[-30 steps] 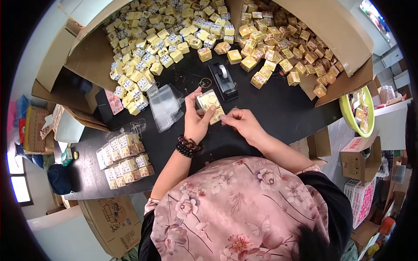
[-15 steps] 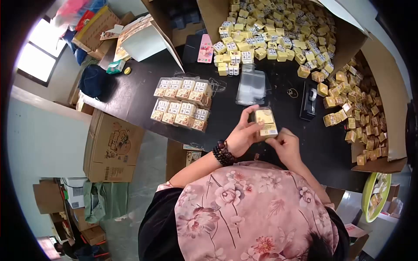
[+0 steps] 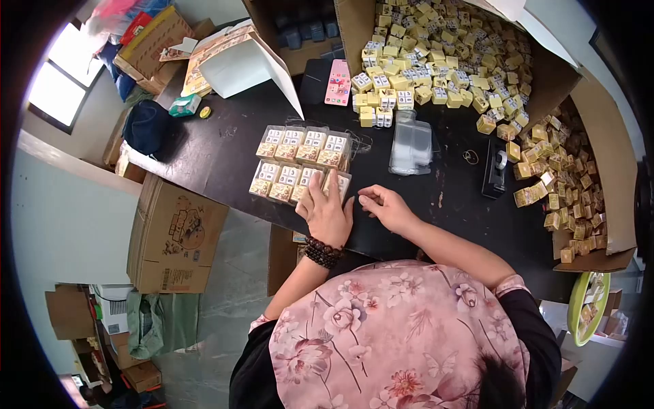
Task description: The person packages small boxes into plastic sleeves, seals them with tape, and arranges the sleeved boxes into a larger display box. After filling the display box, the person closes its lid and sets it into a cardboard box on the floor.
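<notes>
My left hand, fingers stretched apart, lies on the right end of the front row of small clear plastic boxes. Its fingertips touch a clear box at that end and partly cover its neighbour. These boxes hold blocks with white number faces above a brown patterned part. A second row of the same boxes stands just behind. My right hand hovers close by on the right, fingers curled inward, with nothing visible in them.
Empty clear plastic cases lie mid-table, with a black tape dispenser to their right. Yellow-and-white blocks heap at the back; yellow-brown blocks fill a cardboard box on the right. A pink-screened phone lies behind the cases.
My left hand has moved left with the filled clear box and now rests on the front row's end. My right hand has followed leftward. The view has shifted slightly.
</notes>
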`<state>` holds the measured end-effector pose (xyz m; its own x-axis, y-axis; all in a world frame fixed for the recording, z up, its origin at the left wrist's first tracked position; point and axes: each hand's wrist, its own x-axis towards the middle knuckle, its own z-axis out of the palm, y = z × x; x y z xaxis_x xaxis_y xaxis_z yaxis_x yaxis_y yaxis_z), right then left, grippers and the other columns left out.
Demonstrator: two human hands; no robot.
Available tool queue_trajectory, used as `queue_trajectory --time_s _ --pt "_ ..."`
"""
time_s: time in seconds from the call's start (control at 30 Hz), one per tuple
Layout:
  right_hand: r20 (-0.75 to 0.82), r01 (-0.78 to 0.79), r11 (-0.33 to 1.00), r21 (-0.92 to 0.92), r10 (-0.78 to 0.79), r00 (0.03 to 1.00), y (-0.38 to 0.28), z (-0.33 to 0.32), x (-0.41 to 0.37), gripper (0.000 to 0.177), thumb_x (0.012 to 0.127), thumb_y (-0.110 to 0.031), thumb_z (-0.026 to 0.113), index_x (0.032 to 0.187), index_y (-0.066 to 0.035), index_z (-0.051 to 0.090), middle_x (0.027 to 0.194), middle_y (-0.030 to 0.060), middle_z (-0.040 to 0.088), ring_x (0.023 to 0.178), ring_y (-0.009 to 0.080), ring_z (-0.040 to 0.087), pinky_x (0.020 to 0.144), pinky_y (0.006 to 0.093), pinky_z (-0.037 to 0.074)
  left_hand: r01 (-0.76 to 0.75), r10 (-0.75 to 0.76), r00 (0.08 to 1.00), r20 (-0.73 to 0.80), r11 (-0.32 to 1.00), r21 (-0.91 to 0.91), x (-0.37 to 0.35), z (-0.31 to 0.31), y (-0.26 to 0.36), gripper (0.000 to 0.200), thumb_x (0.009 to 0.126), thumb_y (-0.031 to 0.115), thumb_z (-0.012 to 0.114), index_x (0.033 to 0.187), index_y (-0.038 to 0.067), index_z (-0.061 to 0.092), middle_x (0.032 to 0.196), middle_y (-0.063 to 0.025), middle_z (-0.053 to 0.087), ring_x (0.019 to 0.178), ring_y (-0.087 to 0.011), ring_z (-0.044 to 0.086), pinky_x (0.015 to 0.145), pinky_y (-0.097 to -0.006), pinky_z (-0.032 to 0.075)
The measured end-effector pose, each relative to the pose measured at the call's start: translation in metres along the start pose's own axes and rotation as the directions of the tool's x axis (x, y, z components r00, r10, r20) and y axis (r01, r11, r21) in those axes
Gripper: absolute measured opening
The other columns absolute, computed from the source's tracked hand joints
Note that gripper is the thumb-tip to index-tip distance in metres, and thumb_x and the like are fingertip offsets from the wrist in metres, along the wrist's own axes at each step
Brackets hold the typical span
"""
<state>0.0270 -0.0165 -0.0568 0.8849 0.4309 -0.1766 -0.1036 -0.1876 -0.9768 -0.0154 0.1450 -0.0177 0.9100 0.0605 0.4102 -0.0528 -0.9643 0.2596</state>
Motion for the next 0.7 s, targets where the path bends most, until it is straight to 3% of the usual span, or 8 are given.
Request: queue_trajectory --time_s 0.2,0.37,0.4,0.47,0.53,0.6,0.67,0.7 --pt "0.103 -0.108 0.981 0.159 0.092 0.99 -0.004 0.014 0.008 0.034 0.101 -0.024 0.054 0.124 0.001 0.055 0.107 0.0049 0.063 0.096 0.0129 0.062 0.081 0.0289 0.052 -0.164 0.106 0.967 -0.231 0.954 -0.249 0.065 -0.042 -0.042 0.045 0.087 0.022 0.068 0.126 0.0 0.056 0.124 -0.0206 0.053 0.113 -0.0383 0.05 0.097 -0.0467 0.04" --pt "0.001 -0.057 0.986 0.156 0.057 0.998 0.002 0.011 0.005 0.03 0.099 -0.021 0.057 0.12 0.0 0.058 0.102 0.0047 0.063 0.089 0.011 0.06 0.076 0.0267 0.052 0.108 -0.133 0.988 -0.079 0.958 -0.265 0.223 0.002 -0.088 0.078 0.08 0.044 0.075 0.13 -0.008 0.046 0.126 -0.028 0.053 0.119 -0.0417 0.052 0.097 -0.0435 0.046" --pt "-0.034 -0.027 0.989 0.144 0.032 0.999 0.002 0.009 0.006 0.027 0.098 -0.02 0.06 0.115 0.0 0.06 0.098 0.0044 0.063 0.083 0.01 0.06 0.073 0.0258 0.051 0.165 -0.19 0.977 -0.099 0.962 -0.217 0.246 0.026 -0.099 0.075 0.084 0.049 0.069 0.127 -0.01 0.051 0.12 -0.0292 0.059 0.116 -0.0413 0.056 0.098 -0.0428 0.046" --pt "-0.05 -0.003 0.996 0.092 0.007 0.999 -0.007 -0.009 0.003 0.026 0.097 -0.019 0.06 0.114 0.001 0.061 0.098 0.0044 0.063 0.083 0.0099 0.06 0.073 0.0252 0.051 0.204 -0.163 0.973 0.161 0.937 -0.285 0.289 0.045 -0.133 0.052 0.089 0.042 0.064 0.113 -0.005 0.06 0.101 -0.0263 0.067 0.099 -0.0419 0.063 0.087 -0.0453 0.051" --pt "-0.062 0.007 0.999 0.049 -0.004 0.998 -0.017 -0.026 -0.003 0.025 0.097 -0.018 0.061 0.113 0.001 0.062 0.098 0.0044 0.063 0.083 0.0098 0.06 0.073 0.0247 0.05 0.063 -0.062 0.998 0.012 0.97 -0.237 0.291 0.053 -0.152 0.028 0.096 0.022 0.054 0.093 -0.005 0.063 0.086 -0.0254 0.067 0.084 -0.0396 0.066 0.073 -0.0455 0.053" --pt "-0.142 0.007 0.999 0.047 -0.001 0.99 -0.023 -0.038 -0.01 0.022 0.096 -0.015 0.061 0.111 0.001 0.063 0.099 0.0046 0.062 0.084 0.0101 0.06 0.074 0.0242 0.05 0.165 -0.223 0.971 -0.082 0.883 -0.44 0.291 0.063 -0.192 0.025 0.096 0.014 0.053 0.093 -0.01 0.06 0.076 -0.0194 0.065 0.073 -0.0252 0.069 0.06 -0.036 0.057" --pt "-0.177 0.056 0.996 -0.069 -0.068 0.982 -0.027 -0.048 -0.008 0.021 0.095 -0.013 0.062 0.112 0.0 0.063 0.102 0.0075 0.061 0.085 0.013 0.062 0.075 0.0249 0.05 0.222 -0.448 0.894 0.014 0.416 -0.882 0.268 -0.011 -0.171 0.023 0.099 0.012 0.05 0.095 -0.008 0.06 0.083 -0.0081 0.064 0.073 -0.0166 0.065 0.06 -0.0293 0.055" --pt "-0.207 0.178 0.967 -0.181 -0.214 0.955 -0.048 -0.05 -0.007 0.024 0.094 -0.012 0.063 0.115 0.0 0.061 0.105 0.008 0.061 0.09 0.0135 0.061 0.077 0.0256 0.05 0.164 -0.416 0.904 -0.095 0.543 -0.824 0.26 -0.039 -0.177 0.023 0.1 0.013 0.05 0.095 -0.007 0.061 0.083 -0.0064 0.065 0.07 -0.0144 0.064 0.058 -0.0259 0.052"
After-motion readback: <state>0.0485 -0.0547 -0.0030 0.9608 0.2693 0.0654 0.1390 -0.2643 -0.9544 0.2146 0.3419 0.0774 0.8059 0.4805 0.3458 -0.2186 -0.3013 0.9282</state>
